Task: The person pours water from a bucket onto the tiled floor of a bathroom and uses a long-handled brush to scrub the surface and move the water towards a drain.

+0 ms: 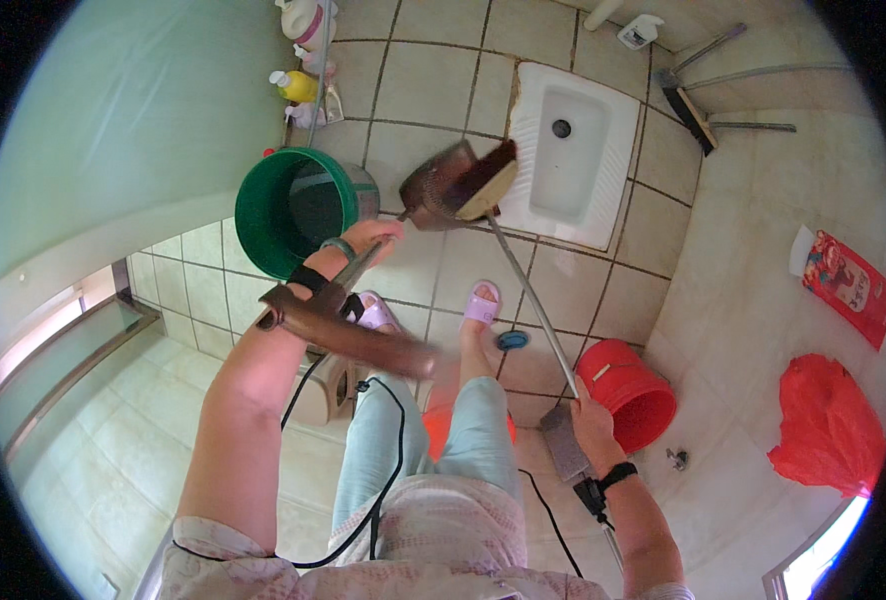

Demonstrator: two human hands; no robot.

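Observation:
My left hand (371, 238) is closed round the metal rod of a brown dustpan (426, 190). The pan is held above the floor tiles, left of the squat toilet (608, 160). A curved brown piece (363, 342), blurred at one end, sits at the rod's near end, over my left forearm. My right hand (593, 432) grips the long metal handle of a broom (491, 192), whose dark bristles and cream edge meet or overlap the dustpan's mouth. Whether they touch, I cannot tell. Beside my right hand is a grey block-shaped thing (563, 440), partly hidden.
At left stands a green bucket (253, 215) holding dark liquid, with several bottles (298, 86) beyond it. A red bucket (648, 375) is near my right hand. A brush (690, 115) leans by the right wall, where a red bag (828, 425) hangs. Black cables (400, 430) cross my legs.

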